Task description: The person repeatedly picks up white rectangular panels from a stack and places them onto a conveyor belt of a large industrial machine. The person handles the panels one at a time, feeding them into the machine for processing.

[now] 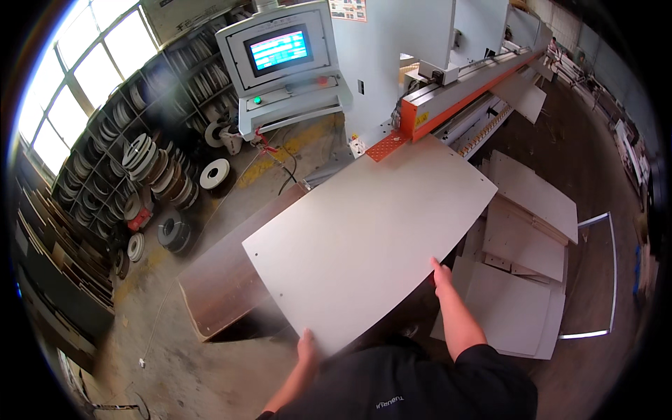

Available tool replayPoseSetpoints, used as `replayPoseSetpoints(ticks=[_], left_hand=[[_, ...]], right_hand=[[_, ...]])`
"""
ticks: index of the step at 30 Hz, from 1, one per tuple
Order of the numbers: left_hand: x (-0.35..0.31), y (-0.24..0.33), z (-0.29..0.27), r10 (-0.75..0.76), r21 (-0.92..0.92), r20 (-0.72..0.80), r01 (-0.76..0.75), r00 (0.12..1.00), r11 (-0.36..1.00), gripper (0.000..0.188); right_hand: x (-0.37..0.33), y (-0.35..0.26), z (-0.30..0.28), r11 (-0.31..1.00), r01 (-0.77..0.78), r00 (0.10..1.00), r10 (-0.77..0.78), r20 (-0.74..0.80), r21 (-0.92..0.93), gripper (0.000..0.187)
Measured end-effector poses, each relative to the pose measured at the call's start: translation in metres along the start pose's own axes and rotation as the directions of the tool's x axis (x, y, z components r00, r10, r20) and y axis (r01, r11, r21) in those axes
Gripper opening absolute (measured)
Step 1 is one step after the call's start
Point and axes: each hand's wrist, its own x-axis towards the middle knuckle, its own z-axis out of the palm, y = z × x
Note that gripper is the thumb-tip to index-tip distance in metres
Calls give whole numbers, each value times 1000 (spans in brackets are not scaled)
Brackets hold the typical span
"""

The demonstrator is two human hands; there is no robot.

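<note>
One view only is given, taken from the head and aimed down and forward. The white board (371, 241) is seen close, just past the fingers (439, 269); the control screen (280, 49) is seen far beyond.

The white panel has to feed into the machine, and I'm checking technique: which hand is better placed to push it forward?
Probably the left hand: it grips the white panel at its near edge, behind it. The right hand sits on the side edge, likelier steering toward the machine.
</note>
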Motion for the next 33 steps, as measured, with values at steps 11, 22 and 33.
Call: replayPoseSetpoints(ticks=[11, 22, 33], left_hand=[[6, 6, 100, -54, 80, 239, 35, 969, 996, 54], [17, 31, 128, -127, 374, 557, -111, 821, 921, 46], [86, -83, -30, -242, 827, 498, -372, 833, 422, 37]], right_hand=[[-190, 68, 21, 948, -50, 690, 261, 675, -315, 53], [-186, 66, 34, 942, -29, 712, 255, 654, -335, 42], [-134, 139, -77, 916, -43, 859, 238, 453, -399, 36]])
